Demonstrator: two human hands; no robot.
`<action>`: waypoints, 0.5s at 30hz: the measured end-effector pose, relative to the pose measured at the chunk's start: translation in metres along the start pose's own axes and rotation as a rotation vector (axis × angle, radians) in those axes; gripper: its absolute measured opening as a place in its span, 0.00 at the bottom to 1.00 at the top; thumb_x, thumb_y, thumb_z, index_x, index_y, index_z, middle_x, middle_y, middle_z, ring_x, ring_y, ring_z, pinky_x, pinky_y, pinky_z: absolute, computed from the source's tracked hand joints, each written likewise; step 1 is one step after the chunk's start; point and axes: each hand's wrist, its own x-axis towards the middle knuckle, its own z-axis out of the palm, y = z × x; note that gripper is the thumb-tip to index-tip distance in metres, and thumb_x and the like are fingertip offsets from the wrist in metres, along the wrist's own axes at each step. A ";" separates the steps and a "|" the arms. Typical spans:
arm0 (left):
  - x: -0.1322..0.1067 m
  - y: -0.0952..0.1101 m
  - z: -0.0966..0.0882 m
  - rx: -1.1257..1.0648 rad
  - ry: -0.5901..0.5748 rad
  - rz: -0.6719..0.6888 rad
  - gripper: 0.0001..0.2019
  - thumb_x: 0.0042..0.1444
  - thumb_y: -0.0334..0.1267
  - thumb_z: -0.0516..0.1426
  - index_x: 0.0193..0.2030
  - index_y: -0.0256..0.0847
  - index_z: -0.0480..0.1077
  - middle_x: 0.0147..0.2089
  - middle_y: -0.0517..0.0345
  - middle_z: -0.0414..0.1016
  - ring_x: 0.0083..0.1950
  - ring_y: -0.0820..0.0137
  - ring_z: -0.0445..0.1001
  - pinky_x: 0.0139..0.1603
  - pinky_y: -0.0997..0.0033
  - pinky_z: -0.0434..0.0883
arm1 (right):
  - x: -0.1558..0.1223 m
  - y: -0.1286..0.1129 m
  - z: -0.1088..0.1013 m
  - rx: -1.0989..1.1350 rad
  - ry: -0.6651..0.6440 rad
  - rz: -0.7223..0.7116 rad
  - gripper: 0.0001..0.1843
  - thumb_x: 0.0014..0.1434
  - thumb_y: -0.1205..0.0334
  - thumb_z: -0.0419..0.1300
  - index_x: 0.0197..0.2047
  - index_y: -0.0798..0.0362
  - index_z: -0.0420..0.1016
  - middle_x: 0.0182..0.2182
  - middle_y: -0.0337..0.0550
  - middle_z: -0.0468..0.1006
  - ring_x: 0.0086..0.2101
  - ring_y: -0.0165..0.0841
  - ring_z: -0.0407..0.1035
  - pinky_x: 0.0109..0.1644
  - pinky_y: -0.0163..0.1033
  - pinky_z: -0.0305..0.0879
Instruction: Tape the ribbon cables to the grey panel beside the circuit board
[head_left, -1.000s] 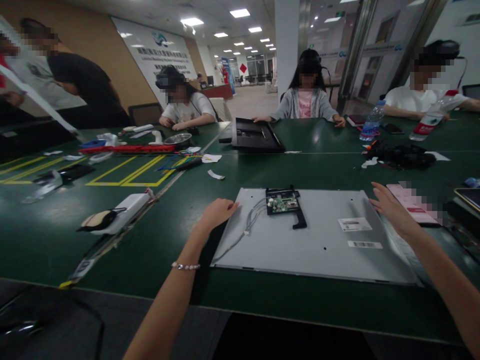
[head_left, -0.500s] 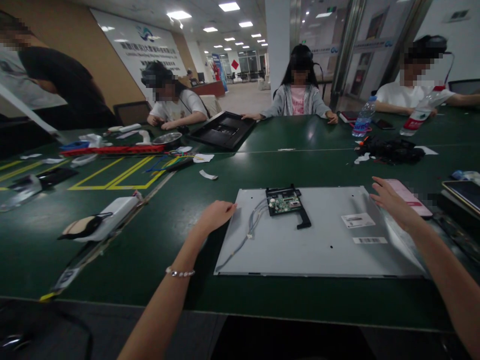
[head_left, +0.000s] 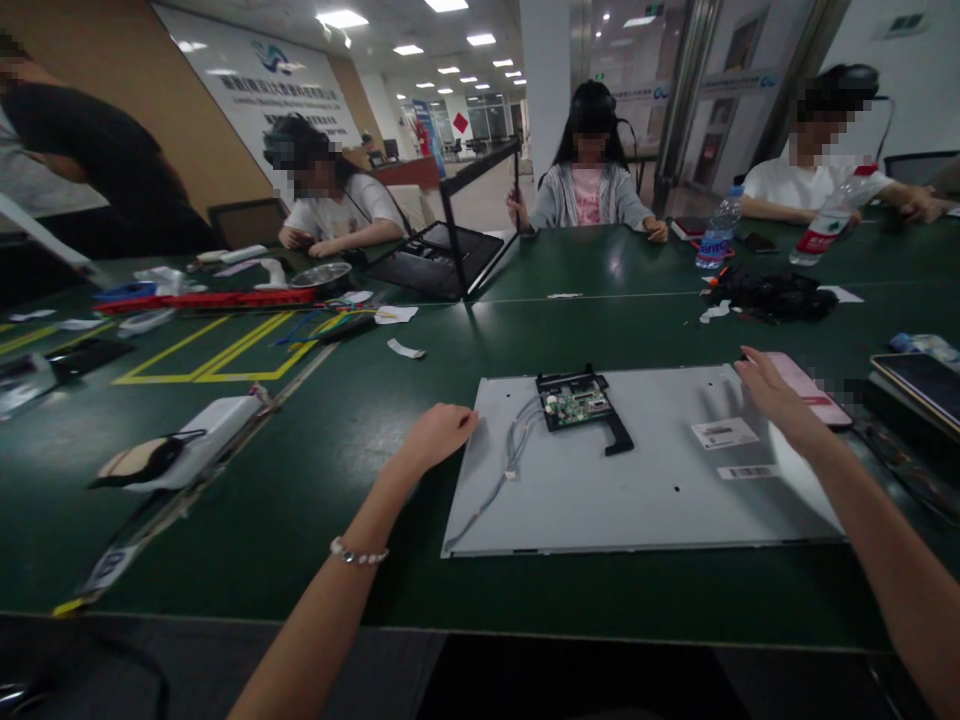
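A flat grey display panel [head_left: 570, 500] lies back side up on the green table in front of me. On it sit a black bracket with a green circuit board [head_left: 581, 403], a grey cable [head_left: 499, 480] running to the near left corner, and two white labels, one a paper tag [head_left: 724, 433]. My left hand [head_left: 442, 432] is closed at the panel's left edge; its fingertips are partly hidden. Near the far right corner, my right hand [head_left: 772, 395] has its fingers stretched out along the right edge. Whether its palm presses the edge I cannot tell.
A pink phone [head_left: 810, 390] lies beyond my right hand, near a dark tablet-like device [head_left: 919, 385]. A white power strip [head_left: 202, 435] lies to the left. Across the table, a co-worker's hand [head_left: 516, 208] raises a black frame [head_left: 454, 235]. Bottles [head_left: 721, 230] stand far right.
The panel has shifted slightly right and turned a little on the table, with my hands staying at its edges. The co-worker opposite has lifted a black frame upright off a black panel.
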 end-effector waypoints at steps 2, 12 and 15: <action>0.001 0.000 0.001 -0.003 0.001 0.003 0.24 0.65 0.45 0.42 0.31 0.39 0.75 0.31 0.48 0.76 0.32 0.66 0.73 0.34 0.68 0.61 | 0.003 0.001 0.001 -0.034 -0.004 -0.020 0.39 0.61 0.38 0.48 0.70 0.47 0.50 0.67 0.53 0.57 0.64 0.47 0.54 0.65 0.55 0.53; 0.000 0.002 -0.002 0.005 -0.005 0.009 0.24 0.65 0.46 0.43 0.29 0.39 0.74 0.31 0.48 0.76 0.32 0.66 0.72 0.33 0.68 0.61 | -0.001 0.006 0.010 -0.301 -0.021 -0.264 0.36 0.57 0.48 0.55 0.67 0.50 0.58 0.65 0.51 0.61 0.65 0.50 0.51 0.68 0.58 0.46; 0.000 0.003 -0.002 0.011 0.001 0.016 0.24 0.65 0.47 0.43 0.29 0.39 0.73 0.31 0.49 0.76 0.32 0.66 0.72 0.33 0.69 0.61 | -0.004 0.006 0.013 -0.288 -0.062 -0.250 0.34 0.56 0.48 0.57 0.65 0.47 0.61 0.64 0.48 0.62 0.65 0.52 0.49 0.68 0.61 0.44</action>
